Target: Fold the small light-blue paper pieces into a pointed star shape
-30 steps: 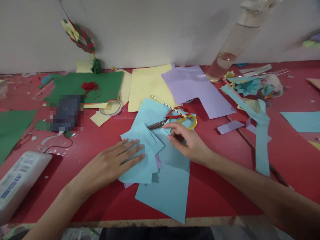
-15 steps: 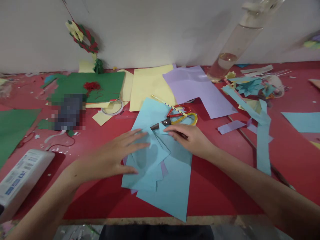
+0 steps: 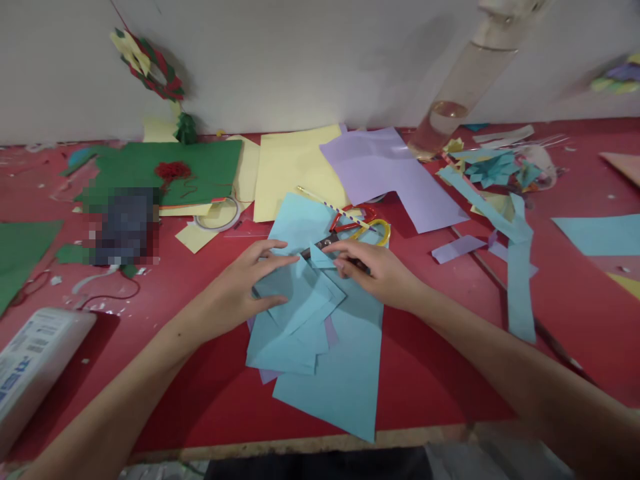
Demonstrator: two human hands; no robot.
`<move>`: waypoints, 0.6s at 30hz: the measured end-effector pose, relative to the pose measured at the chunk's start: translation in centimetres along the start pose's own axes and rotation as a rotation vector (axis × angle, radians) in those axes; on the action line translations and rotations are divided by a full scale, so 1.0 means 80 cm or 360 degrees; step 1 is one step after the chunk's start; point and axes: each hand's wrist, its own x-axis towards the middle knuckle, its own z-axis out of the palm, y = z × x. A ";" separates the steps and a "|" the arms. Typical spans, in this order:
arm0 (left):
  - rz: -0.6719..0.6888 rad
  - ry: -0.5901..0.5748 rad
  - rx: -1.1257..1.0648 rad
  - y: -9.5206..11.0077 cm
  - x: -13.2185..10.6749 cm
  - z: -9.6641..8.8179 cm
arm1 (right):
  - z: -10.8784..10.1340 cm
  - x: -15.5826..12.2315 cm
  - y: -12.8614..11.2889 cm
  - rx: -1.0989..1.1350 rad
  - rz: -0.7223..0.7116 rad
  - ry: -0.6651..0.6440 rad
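Pinching a small folded blue piece (image 3: 320, 258) between thumb and forefinger of the right hand (image 3: 377, 272), seemingly by one side to leave the pointed tip free. Holding the left hand (image 3: 243, 281) with fingers spread and thumb apart over the upper left edge of the blue stack (image 3: 305, 303), perhaps to steady it; hard to say whether touching. Juts from the right fingertips into the gap between hands, short of the left fingertips. Having scissors (image 3: 384, 231) just beyond the right fingertips, pencil (image 3: 327, 206) across the handles, likely for easy reach.
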 end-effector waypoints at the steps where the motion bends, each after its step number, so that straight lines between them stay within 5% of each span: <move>1: -0.0026 0.0034 -0.0032 -0.002 0.000 0.000 | 0.000 0.001 0.000 -0.0005 0.0004 0.0005; 6: -0.0079 0.0201 -0.0305 -0.007 -0.002 0.001 | 0.004 0.000 -0.001 -0.0123 0.0006 0.0176; 10: -0.0194 0.0266 -0.0580 -0.002 -0.003 0.004 | 0.011 -0.006 -0.010 -0.0206 -0.0361 0.0380; 13: -0.0293 0.0394 -0.0749 0.003 -0.004 0.005 | 0.017 -0.008 -0.022 -0.0213 -0.0606 0.0348; 18: -0.0381 0.0482 -0.1033 0.004 -0.005 0.002 | 0.020 -0.005 -0.039 -0.0203 -0.0614 0.0248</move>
